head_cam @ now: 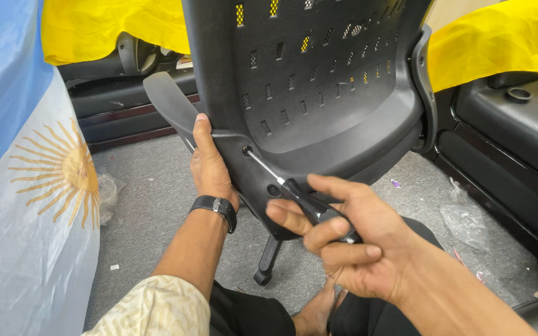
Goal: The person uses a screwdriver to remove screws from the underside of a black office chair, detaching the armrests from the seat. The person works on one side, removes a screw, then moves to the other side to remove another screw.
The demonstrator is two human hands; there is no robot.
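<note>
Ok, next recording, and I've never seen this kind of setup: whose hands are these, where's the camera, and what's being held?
The one picture comes from a camera worn on a person's head, looking down at their own bare hands. The left hand, with a dark wristband, grips the edge of a black office chair back. The right hand holds a screwdriver whose tip sits at a screw hole low on that back. Below is grey carpet with scraps of clear plastic. Yellow cloth and a blue-and-white flag lie around.
</note>
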